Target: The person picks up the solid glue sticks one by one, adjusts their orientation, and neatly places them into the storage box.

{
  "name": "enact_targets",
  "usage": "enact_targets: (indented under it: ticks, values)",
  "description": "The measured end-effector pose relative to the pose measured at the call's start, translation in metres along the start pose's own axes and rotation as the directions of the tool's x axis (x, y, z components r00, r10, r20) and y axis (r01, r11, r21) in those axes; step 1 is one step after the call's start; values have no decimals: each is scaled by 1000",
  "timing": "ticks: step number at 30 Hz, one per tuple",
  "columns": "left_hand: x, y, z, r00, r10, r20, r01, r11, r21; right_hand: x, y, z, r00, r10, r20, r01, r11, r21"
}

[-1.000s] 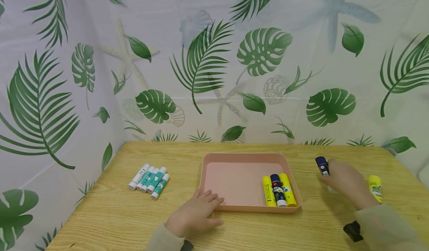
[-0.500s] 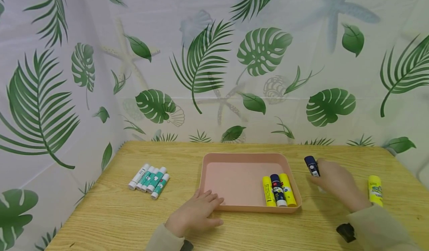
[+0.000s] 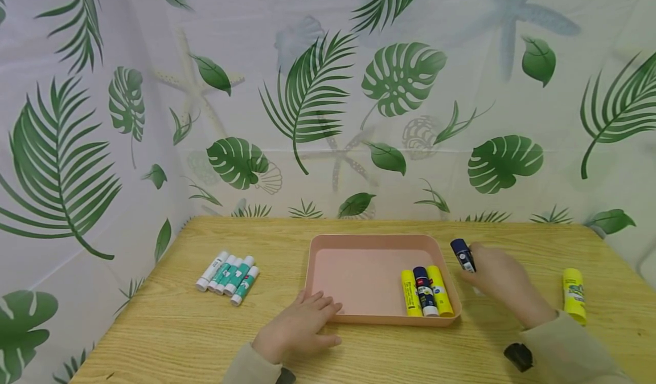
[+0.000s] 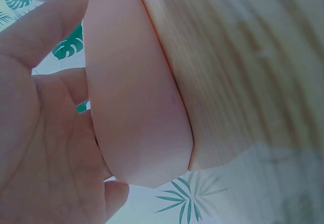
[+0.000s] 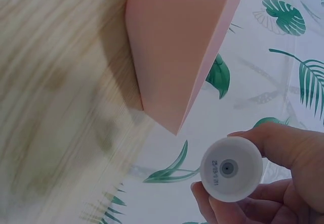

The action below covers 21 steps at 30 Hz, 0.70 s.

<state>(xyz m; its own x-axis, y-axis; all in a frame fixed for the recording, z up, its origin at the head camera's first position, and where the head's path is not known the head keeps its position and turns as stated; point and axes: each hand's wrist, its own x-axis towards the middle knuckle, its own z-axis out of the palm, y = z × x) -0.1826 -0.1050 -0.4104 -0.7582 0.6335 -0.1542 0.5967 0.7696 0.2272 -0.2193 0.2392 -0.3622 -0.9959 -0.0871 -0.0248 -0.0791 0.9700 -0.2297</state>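
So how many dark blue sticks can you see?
2. One dark blue stick is in the pink tray; another dark blue stick is held in the right hand.

Tray (image 3: 359, 276) roomy left of glue sticks (image 3: 425, 291)

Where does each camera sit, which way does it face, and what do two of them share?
Head: on the head, facing forward and down at table and tray; left hand, right hand and sleeves show.
Left wrist: on that wrist, facing the tray's outer wall; left hand shows, plus part of the right hand at top.
Right wrist: on that wrist, facing the tray and the held glue stick end-on; right hand shows.
Shared: tray and glue stick, in head and right wrist.
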Motion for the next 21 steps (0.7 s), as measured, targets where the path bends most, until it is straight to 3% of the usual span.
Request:
enact_targets:
  ticks: [12, 21]
  values:
    - [0, 1, 0, 1000, 4, 1, -4, 1000, -5, 0, -19, 2, 1000, 1, -23, -1, 1000, -3]
    - [0, 0, 0, 1000, -2, 5, 2, 1000, -19, -2, -28, 3, 997, -55, -50, 57, 998, 32]
